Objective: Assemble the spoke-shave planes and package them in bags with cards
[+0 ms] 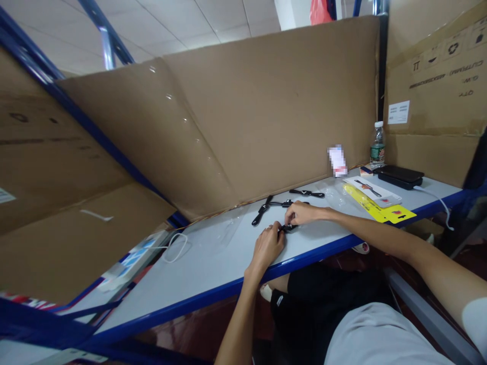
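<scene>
A narrow, glossy black strap-like piece lies low over the grey tabletop between my hands. My left hand, with a ring on one finger, closes on its left end. From above, the bent fingers of my right hand pinch at the same piece; the fingertips partly hide it. Just beyond my hands are similar black pieces: one lies slanted, another reaches behind my right hand, and a third lies farther back. Their exact kind is too small to make out.
Clear plastic bags lie left of my hands. On the right are a yellow package card, a white printed card, a black box-shaped device with a white cable, and a water bottle. A cardboard wall closes off the back.
</scene>
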Demonstrator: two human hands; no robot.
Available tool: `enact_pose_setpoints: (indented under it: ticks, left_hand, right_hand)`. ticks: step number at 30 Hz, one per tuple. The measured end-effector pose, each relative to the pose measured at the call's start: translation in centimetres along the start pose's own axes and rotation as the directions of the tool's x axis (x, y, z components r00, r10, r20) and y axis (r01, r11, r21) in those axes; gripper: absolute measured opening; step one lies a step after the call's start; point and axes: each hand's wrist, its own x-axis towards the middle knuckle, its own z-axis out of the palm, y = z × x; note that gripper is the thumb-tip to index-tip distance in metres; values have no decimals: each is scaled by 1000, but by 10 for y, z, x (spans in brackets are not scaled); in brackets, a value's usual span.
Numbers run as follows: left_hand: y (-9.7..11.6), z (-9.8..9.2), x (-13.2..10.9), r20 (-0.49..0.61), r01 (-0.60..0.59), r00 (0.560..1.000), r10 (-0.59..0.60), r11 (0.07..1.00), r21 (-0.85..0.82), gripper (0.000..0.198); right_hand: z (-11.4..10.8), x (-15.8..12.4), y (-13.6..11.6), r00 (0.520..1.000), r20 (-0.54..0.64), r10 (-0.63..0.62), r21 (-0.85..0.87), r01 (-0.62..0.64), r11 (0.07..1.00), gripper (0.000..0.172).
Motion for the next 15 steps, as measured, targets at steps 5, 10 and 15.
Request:
enact_pose_setpoints:
  ticks: [5,10,15]
  left_hand:
    - [1,-1,0,-6,2,1000,-2,1000,-8,19]
    - [-1,1,1,-5,3,1000,-3,1000,-4,19]
    - [0,2,1,-1,8,1000,-8,1000,24,19]
  right_hand:
    - [0,-2,-2,998,23,-57,-95,59,994,13]
    - [1,-5,-10,994,-2,-110,-246,106,963,14]
    - [4,-5,-15,992,24,-121,-295,123,947,19]
